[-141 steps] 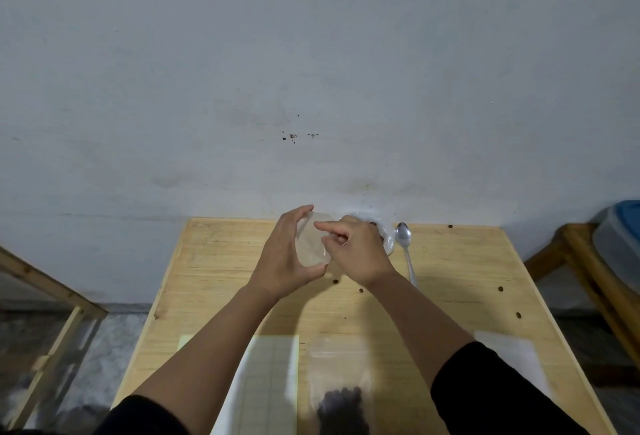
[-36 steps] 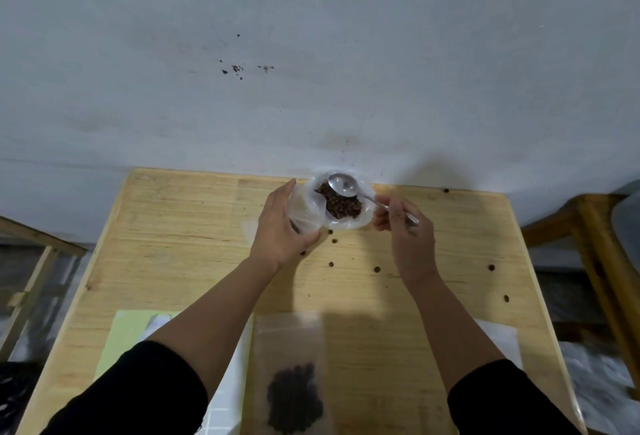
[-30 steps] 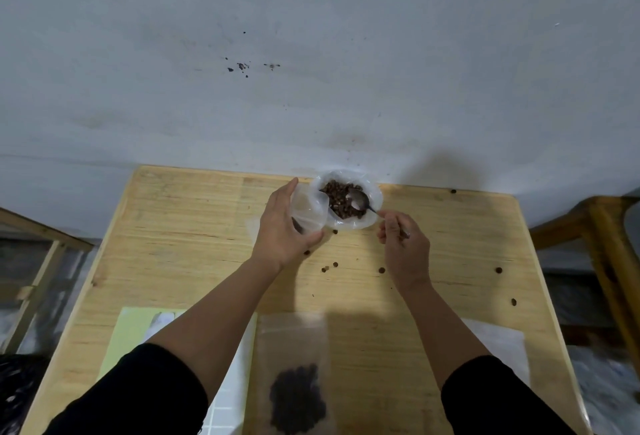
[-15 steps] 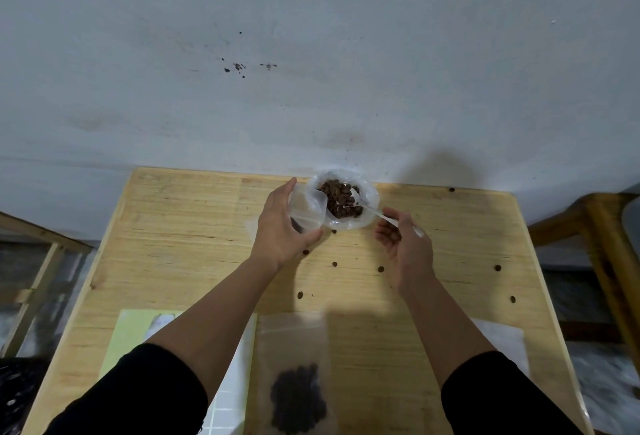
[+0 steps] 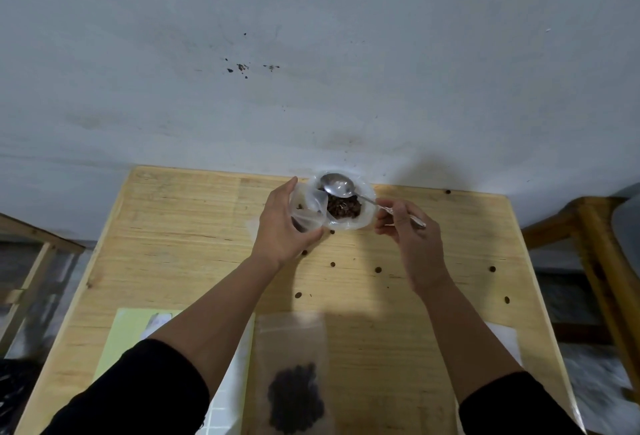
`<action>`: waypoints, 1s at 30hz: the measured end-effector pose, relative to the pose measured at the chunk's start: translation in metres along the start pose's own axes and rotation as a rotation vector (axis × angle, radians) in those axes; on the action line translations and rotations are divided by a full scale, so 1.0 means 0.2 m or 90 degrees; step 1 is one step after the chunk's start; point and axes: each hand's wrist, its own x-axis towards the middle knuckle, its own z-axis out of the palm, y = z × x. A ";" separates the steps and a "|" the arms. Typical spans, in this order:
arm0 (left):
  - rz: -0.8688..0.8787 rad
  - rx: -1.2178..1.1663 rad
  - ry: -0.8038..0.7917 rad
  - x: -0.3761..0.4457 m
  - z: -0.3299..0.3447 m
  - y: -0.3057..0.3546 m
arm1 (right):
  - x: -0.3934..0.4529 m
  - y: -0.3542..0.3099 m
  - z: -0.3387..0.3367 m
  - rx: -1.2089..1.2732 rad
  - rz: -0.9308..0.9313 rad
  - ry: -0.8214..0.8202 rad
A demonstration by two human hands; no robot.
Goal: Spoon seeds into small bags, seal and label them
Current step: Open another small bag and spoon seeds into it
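A clear plastic tub of brown seeds [image 5: 346,208] stands at the far edge of the wooden table [image 5: 180,247]. My left hand [image 5: 280,227] grips a small clear bag [image 5: 308,208] held open beside the tub's left side; a few seeds show inside it. My right hand [image 5: 412,237] pinches the handle of a metal spoon [image 5: 337,184], whose bowl hovers over the tub's far rim and looks empty. A filled clear bag of dark seeds [image 5: 294,389] lies flat at the near edge.
Loose seeds [image 5: 378,270] are scattered over the table's middle and right. A green sheet [image 5: 128,334] and a white gridded label sheet [image 5: 225,396] lie near left, a white sheet [image 5: 502,337] near right. Wooden furniture [image 5: 595,247] stands right of the table.
The spoon dipped into the seeds in the tub, then lifted; its bowl now sits above the tub's far rim. The left hand kept the small bag open beside the tub.
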 end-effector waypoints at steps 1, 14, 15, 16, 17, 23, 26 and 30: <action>0.001 0.001 0.000 0.00 0.00 0.00 | 0.01 0.02 -0.01 0.002 0.004 0.028; 0.024 0.015 0.004 -0.02 0.01 -0.01 | 0.05 0.25 0.12 0.089 0.219 0.165; 0.023 0.015 0.001 -0.02 0.01 -0.01 | 0.06 0.24 0.12 0.140 0.245 0.176; 0.022 0.016 0.000 -0.02 0.01 0.00 | 0.06 0.24 0.12 0.180 0.263 0.184; 0.021 0.016 0.000 -0.02 0.01 0.00 | 0.06 0.23 0.11 0.210 0.274 0.189; 0.012 -0.005 -0.004 -0.02 0.01 -0.01 | 0.04 0.15 0.04 0.286 0.250 0.184; 0.008 -0.012 -0.007 -0.02 0.01 0.00 | 0.03 0.07 0.02 0.278 0.209 0.131; 0.015 -0.002 -0.004 -0.02 0.01 0.02 | 0.01 -0.02 0.03 0.148 0.125 0.027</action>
